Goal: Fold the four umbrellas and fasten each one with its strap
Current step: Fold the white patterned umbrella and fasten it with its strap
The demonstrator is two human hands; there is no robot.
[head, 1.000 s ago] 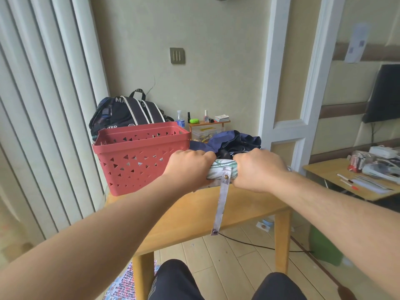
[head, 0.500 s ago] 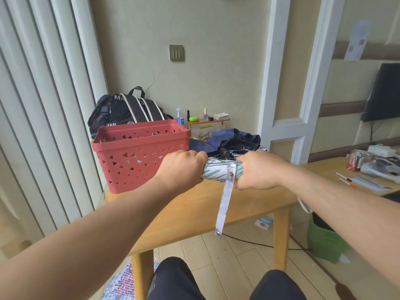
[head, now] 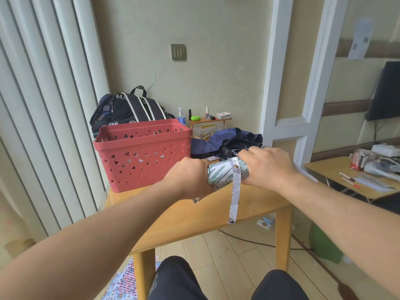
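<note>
A rolled-up white umbrella with green streaks point(head: 223, 173) lies level above the wooden table point(head: 188, 217). My left hand point(head: 190, 177) grips its left end and my right hand point(head: 268, 166) grips its right end. Its white strap point(head: 235, 195) hangs loose from a snap on the roll, with a second snap at the free end near the table's front edge. Behind my hands a heap of dark navy umbrella fabric point(head: 229, 141) lies on the table, with a black handle showing.
A red plastic basket point(head: 142, 154) stands at the table's back left, a dark backpack point(head: 129, 109) behind it. White vertical blinds fill the left. A second low table point(head: 350, 180) with clutter is at the right. My knees are at the bottom.
Both hands have turned the umbrella roll and drawn slightly apart, so more of the patterned fabric shows. The strap's upper snap has come round to the top of the roll.
</note>
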